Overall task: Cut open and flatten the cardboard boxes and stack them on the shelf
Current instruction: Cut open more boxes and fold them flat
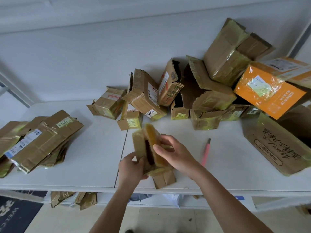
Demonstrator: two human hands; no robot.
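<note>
So both hands, left [133, 167] and right [171, 153], gripped a small taped box [149, 148] between them just above the tabletop [94, 148], pink cutter [206, 153] lying right of the right hand.

On the table [94, 148], flattened boxes [38, 142] lie left, unopened boxes [202, 91] perhaps piled behind and right.

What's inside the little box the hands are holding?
The small box is split along its top, and only a dark gap shows inside. Nothing can be made out in there; the left hand and right hand and the flaps cover the rest.
</note>
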